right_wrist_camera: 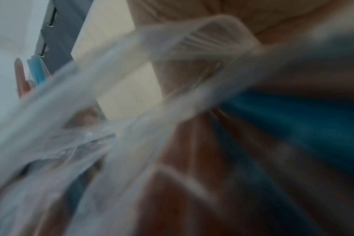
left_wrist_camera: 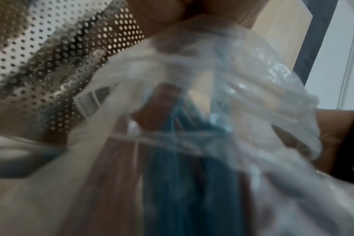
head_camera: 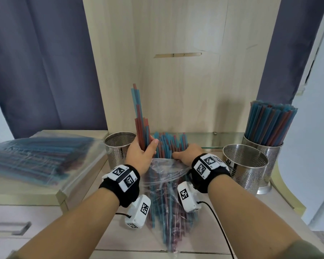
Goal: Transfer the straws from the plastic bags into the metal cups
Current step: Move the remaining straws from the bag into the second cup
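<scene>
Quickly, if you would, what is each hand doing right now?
Left hand: grips a bunch of straws.
Right hand: rests on the straws at the bag mouth; grip unclear.

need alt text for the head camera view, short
A person's left hand grips a bunch of red and blue straws lifted out of an open plastic bag on a wooden counter, while the right hand rests on the straws left at the bag's mouth. Two empty perforated metal cups and one full cup stand nearby; another bag of straws lies left.
</scene>
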### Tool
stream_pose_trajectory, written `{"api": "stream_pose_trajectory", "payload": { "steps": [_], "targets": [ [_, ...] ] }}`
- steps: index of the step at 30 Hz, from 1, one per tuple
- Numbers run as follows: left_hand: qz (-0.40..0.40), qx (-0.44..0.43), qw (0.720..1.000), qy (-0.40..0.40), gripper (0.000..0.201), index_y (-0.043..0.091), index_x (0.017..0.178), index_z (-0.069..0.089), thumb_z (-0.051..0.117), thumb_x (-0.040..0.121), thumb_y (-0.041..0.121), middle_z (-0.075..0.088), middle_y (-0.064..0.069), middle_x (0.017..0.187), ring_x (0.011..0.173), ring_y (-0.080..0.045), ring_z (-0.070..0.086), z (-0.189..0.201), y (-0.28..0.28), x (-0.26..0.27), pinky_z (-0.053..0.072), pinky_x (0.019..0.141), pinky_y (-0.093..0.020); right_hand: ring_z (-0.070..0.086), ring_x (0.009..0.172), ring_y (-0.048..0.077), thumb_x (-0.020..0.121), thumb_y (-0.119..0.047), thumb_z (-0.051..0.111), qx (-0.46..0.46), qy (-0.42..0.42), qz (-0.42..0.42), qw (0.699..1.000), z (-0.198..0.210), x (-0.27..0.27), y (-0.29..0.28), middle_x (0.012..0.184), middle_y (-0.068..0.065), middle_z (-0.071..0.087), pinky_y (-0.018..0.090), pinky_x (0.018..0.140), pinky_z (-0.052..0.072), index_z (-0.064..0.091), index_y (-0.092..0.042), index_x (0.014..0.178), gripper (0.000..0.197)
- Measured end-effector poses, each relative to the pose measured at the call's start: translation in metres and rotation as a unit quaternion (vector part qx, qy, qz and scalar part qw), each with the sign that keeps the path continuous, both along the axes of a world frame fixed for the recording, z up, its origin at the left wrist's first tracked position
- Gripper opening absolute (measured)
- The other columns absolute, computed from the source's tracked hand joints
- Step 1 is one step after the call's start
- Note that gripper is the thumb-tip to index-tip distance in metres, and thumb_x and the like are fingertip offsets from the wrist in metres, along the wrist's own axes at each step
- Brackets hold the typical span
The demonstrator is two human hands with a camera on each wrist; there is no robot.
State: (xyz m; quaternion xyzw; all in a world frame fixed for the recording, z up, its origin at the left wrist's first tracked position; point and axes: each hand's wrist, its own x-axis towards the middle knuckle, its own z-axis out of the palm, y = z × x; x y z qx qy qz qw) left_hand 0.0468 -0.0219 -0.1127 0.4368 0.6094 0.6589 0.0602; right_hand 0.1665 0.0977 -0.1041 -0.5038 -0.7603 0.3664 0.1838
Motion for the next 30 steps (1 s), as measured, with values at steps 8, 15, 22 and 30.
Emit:
{"api": "stream_pose_trajectory", "payload": {
  "steps": [8,15,22,30],
  "targets": [
    [0.057,-0.024,0.997,0.048,0.012,0.020,0.095,0.057,0.064,0.091,0.028,0.065,0.001,0.085,0.083,-0.020,0.065,-0.003,0.001,-0.003,0.051,0.078,-0.034,0.069,0.079,0.021,0.083,-0.030,0.074,0.006,0.208,-0.029,0.978,0.007,0.004,0.002,0.085,0.004,0.072,0.034,0.076,0.058,0.072,-0.011,0.101,0.027],
    [0.070,-0.044,0.994,0.069,0.012,0.020,0.097,0.053,0.062,0.092,0.025,0.058,0.013,0.081,0.074,0.002,0.055,-0.002,0.001,0.002,0.037,0.062,-0.006,0.064,0.077,0.023,0.089,-0.036,0.068,0.033,0.212,-0.025,0.976,0.019,0.007,-0.005,0.071,0.000,0.061,0.030,0.068,0.049,0.069,-0.008,0.096,0.029],
    [0.071,-0.064,0.991,0.098,0.022,0.011,0.110,0.056,0.060,0.094,0.026,0.056,0.012,0.082,0.081,-0.012,0.056,-0.002,0.002,0.007,0.035,0.068,-0.013,0.066,0.070,0.014,0.097,-0.027,0.056,0.094,0.308,-0.003,0.947,0.050,0.012,-0.020,0.079,0.001,0.069,0.022,0.065,0.053,0.066,-0.011,0.087,0.021],
    [0.071,-0.073,0.990,0.099,0.032,0.006,0.120,0.056,0.059,0.095,0.025,0.060,0.002,0.091,0.085,-0.015,0.057,-0.001,-0.001,0.010,0.035,0.071,-0.014,0.050,0.051,0.014,0.100,-0.012,0.052,0.070,0.525,0.035,0.848,0.091,0.021,-0.030,0.064,0.002,0.051,0.033,0.057,0.050,0.049,-0.008,0.093,0.009]
  ]
}}
